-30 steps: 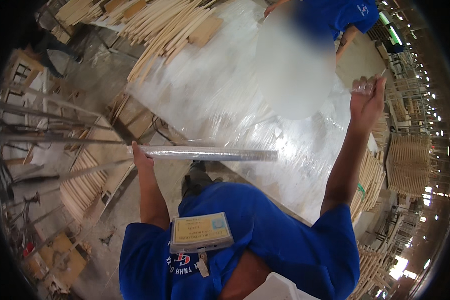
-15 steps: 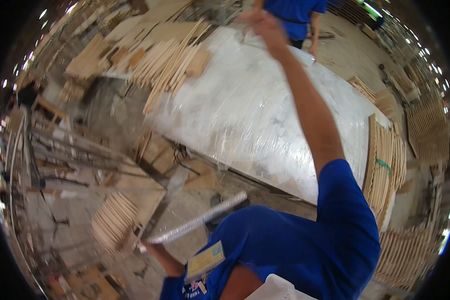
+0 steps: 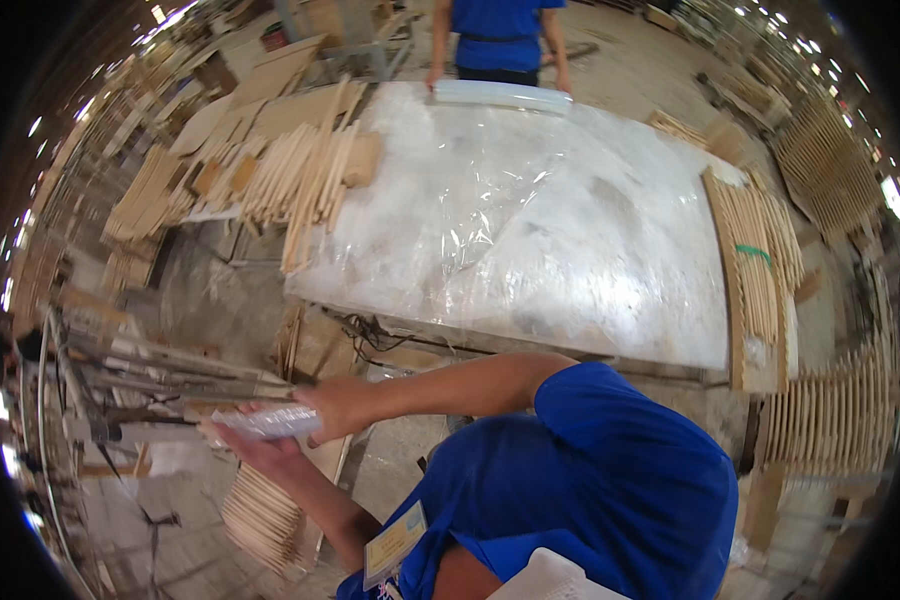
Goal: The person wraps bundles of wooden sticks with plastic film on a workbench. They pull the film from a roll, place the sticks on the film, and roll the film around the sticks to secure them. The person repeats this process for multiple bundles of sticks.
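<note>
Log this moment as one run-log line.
left hand: under film roll | right hand: grip on roll end | wrapped table: ahead | co-worker: holding second roll at far edge

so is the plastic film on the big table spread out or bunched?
Spread: the plastic film lies flat, covering the table.

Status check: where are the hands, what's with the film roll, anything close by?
Left hand under the film roll, right hand gripping its end, off the table. Metal rods close at left. Co-worker holds second roll at far edge.
</note>
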